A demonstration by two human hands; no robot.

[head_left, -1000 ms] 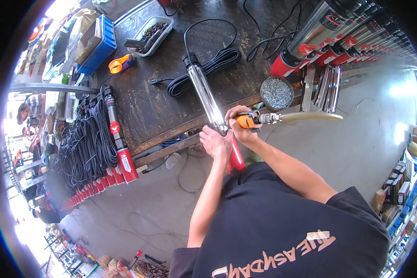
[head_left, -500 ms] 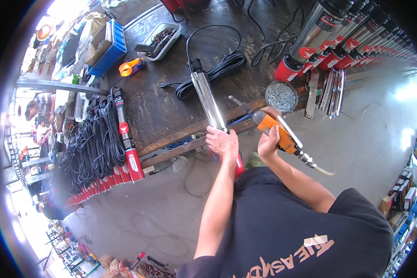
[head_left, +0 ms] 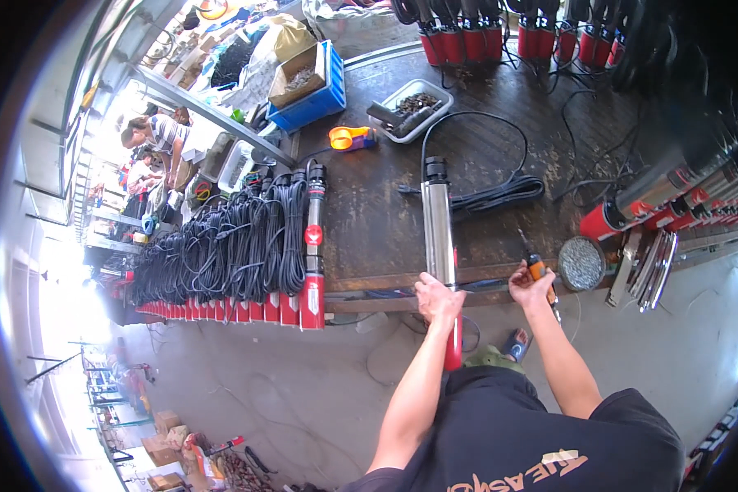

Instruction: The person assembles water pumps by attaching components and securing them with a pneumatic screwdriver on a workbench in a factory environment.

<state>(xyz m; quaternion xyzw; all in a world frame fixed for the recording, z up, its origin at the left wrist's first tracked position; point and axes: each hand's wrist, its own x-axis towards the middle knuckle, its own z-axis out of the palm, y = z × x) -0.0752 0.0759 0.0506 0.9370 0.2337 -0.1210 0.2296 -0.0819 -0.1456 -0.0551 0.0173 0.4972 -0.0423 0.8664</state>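
Note:
A submersible pump (head_left: 439, 231) with a bright steel body, a black top and a red lower end lies over the bench's front edge, its red end sticking out toward my body. My left hand (head_left: 440, 300) is closed round it, near where steel meets red. Off to the right, my right hand (head_left: 532, 285) grips an orange and grey air screwdriver (head_left: 537, 269), its bit pointing away from me and apart from the pump. From the pump's top a black cable (head_left: 523, 139) loops to a coil (head_left: 500, 195) on the bench.
Beside the screwdriver is a round dish of small metal parts (head_left: 581, 264). Metal strips (head_left: 654, 271) and more pumps (head_left: 631, 209) are at the right. A pump row with coiled cables (head_left: 246, 242) stands left. Tape dispenser (head_left: 353, 138), parts tub (head_left: 447, 102) and blue crate (head_left: 336, 86) sit farther back.
My view has swung left, so the bench and pump sit farther right in it. The screwdriver has turned to point more straight away from me. Both hands keep their holds.

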